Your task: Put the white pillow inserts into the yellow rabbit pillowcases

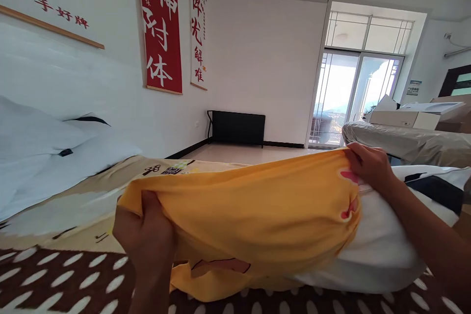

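Observation:
A yellow pillowcase (257,206) with pink printed patches is stretched between my two hands. Its right end goes around part of a plump white pillow (382,245), while the rest of the pillow sticks out under my right forearm. My left hand (147,230) is closed on the upper left corner of the cloth, thumb on the near side. At the opening's upper edge, the fingers of my right hand (370,162) pinch the fabric against the pillow. Below my left hand, a loose flap of the pillowcase hangs down. How far the pillow reaches inside is hidden.
Underneath lies a brown blanket with white spots (69,279), beside a beige printed sheet (91,206). White pillows (44,157) lean at the left wall. A plastic-wrapped mattress (405,142) bearing a white box (405,118) is at right. A black panel (238,127) stands by the far wall.

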The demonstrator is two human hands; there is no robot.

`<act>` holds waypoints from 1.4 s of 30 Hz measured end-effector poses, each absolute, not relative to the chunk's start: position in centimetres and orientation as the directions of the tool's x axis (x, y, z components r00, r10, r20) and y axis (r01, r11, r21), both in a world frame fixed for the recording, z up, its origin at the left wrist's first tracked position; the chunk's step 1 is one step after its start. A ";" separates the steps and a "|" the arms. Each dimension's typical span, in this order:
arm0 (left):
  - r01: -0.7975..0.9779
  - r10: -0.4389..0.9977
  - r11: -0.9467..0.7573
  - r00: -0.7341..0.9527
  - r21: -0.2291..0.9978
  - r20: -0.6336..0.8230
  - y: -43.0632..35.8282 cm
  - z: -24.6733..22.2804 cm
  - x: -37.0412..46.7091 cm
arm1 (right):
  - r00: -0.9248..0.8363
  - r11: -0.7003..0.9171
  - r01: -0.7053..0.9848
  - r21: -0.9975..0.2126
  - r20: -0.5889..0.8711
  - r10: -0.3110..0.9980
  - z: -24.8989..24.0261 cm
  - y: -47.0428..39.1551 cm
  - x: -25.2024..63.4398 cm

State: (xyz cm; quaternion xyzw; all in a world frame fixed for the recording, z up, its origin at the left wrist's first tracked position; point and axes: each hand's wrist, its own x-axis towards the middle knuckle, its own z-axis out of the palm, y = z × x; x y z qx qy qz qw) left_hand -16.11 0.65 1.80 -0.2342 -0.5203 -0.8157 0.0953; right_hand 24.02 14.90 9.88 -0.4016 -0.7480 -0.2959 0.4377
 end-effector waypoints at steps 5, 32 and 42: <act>0.437 -0.017 -0.252 -0.894 0.864 0.448 -0.2 3.1 -16.2 | -0.394 0.632 0.775 -0.004 0.779 0.488 11.2 14.1 25.2; 0.337 0.043 -0.605 -0.891 0.721 0.452 2.8 2.4 -17.4 | 0.102 -0.112 0.993 -0.043 0.800 0.592 16.6 14.6 23.9; 0.249 0.486 -0.528 -0.696 0.812 0.529 4.5 0.6 -15.4 | -0.493 0.387 0.852 0.353 0.289 0.821 9.2 9.0 13.9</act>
